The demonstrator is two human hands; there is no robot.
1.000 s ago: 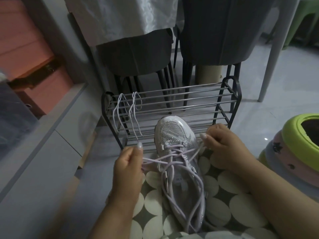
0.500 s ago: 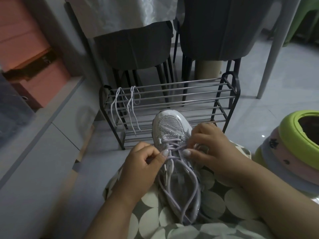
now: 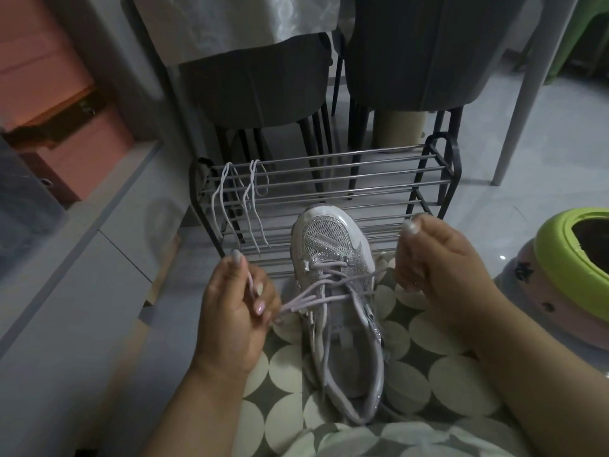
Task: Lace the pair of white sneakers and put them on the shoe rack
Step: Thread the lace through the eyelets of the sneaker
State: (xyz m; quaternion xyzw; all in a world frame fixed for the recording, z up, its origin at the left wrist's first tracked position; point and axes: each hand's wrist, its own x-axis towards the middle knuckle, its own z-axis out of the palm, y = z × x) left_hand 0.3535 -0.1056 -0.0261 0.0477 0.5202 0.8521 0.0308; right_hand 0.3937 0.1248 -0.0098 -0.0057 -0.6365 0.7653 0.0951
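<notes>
Left hand [image 3: 235, 311] and right hand [image 3: 438, 265] are held apart, each with fingers curled in a pinch.

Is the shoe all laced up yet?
Not yet. The sneaker has lace crossed only through its front eyelets; the left hand and right hand hold the lace ends out sideways.

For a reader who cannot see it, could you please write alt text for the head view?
Two hands pull a lilac lace sideways through a white sneaker on a dotted lap; left hand, right hand. Behind, a spare lace hangs on a shoe rack.
</notes>
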